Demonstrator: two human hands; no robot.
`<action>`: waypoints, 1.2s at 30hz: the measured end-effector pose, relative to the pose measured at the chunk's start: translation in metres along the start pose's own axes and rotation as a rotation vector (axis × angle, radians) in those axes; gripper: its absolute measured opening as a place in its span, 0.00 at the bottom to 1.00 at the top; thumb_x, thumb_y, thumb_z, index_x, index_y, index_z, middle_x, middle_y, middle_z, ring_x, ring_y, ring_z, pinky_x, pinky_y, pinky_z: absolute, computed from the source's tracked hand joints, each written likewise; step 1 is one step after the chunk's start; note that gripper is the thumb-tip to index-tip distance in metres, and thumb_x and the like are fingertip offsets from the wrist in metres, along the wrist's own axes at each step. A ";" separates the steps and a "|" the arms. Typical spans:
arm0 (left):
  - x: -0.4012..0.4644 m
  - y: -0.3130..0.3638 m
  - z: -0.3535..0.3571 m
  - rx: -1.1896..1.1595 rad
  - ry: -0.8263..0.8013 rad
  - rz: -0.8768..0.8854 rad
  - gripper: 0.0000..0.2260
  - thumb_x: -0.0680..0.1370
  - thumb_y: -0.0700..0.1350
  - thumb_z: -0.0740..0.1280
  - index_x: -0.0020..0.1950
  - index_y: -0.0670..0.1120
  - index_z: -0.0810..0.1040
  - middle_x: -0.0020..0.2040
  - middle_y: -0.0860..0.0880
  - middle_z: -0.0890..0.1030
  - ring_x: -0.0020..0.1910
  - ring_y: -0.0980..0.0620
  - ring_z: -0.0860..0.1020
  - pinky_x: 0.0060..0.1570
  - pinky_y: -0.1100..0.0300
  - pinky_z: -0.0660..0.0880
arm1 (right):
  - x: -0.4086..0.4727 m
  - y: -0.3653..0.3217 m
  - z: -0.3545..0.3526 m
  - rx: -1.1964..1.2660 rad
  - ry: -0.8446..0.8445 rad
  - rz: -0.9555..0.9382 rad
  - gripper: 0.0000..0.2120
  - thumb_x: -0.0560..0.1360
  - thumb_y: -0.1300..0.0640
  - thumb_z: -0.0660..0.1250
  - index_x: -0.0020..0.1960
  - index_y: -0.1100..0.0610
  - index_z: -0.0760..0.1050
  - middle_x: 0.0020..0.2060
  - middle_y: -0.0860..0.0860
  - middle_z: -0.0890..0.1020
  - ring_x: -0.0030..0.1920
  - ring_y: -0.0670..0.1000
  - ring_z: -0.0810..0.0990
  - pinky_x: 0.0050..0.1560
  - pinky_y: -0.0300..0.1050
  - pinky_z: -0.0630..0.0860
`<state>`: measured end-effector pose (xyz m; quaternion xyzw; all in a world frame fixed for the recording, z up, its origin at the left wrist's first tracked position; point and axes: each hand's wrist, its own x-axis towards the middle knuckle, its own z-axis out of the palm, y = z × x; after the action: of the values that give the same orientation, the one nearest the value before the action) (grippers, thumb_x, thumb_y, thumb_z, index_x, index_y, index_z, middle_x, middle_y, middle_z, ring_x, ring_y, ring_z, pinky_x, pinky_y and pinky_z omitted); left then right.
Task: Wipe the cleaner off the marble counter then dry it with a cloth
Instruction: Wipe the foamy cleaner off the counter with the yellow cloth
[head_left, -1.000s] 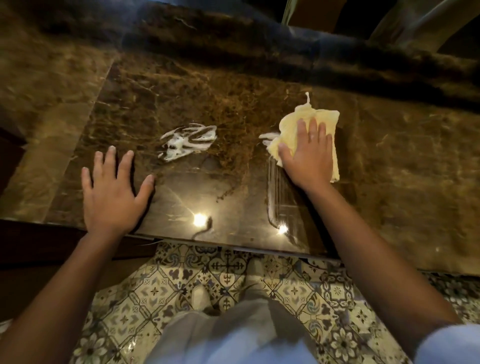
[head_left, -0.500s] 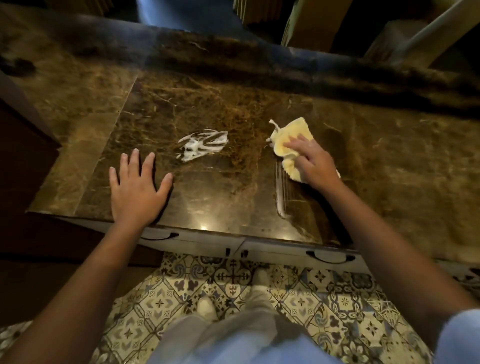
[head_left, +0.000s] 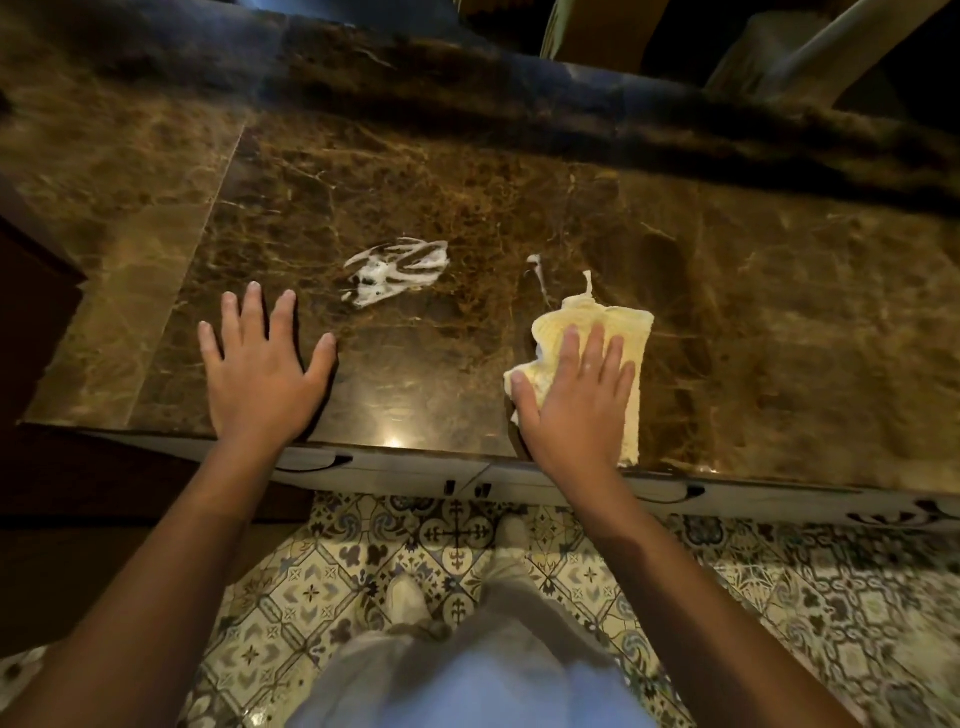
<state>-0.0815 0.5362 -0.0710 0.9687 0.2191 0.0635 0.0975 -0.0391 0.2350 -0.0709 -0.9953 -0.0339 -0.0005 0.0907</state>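
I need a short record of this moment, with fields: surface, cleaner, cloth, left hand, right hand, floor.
surface: brown marble counter
cleaner: white foam patch unwiped, between the hands and farther back; thin white streak beyond the cloth
cloth: yellow cloth, flat on the counter near its front edge
left hand: left hand flat on the marble, fingers spread, holds nothing
right hand: right hand presses the cloth with straight fingers
floor: patterned tiles

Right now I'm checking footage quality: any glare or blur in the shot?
Head view: a small glare spot on the counter near its front edge; foam, cloth and both hands read sharp; far edge dark and smeared; wide-angle bend at the edges.
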 end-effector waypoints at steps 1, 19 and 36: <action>0.000 0.000 0.000 0.002 0.005 -0.004 0.30 0.84 0.61 0.58 0.82 0.46 0.63 0.84 0.39 0.58 0.83 0.38 0.53 0.79 0.37 0.48 | 0.010 -0.007 0.001 0.007 -0.003 0.007 0.40 0.80 0.33 0.51 0.82 0.60 0.54 0.82 0.65 0.53 0.82 0.67 0.48 0.80 0.66 0.47; -0.001 0.002 -0.006 -0.006 0.015 -0.016 0.31 0.82 0.63 0.56 0.81 0.49 0.64 0.84 0.42 0.60 0.84 0.41 0.54 0.80 0.39 0.50 | 0.178 -0.049 -0.005 0.125 -0.037 -0.351 0.26 0.84 0.46 0.54 0.80 0.53 0.63 0.81 0.57 0.63 0.81 0.59 0.57 0.80 0.59 0.51; 0.013 -0.058 -0.017 0.019 -0.032 -0.091 0.30 0.84 0.61 0.56 0.82 0.47 0.61 0.84 0.40 0.57 0.84 0.38 0.51 0.78 0.35 0.46 | -0.046 0.005 0.001 0.046 0.035 -0.203 0.30 0.81 0.41 0.55 0.79 0.53 0.65 0.81 0.56 0.63 0.82 0.64 0.52 0.79 0.69 0.50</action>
<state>-0.0963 0.5961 -0.0663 0.9595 0.2619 0.0415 0.0948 -0.0845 0.2269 -0.0728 -0.9842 -0.1328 -0.0264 0.1138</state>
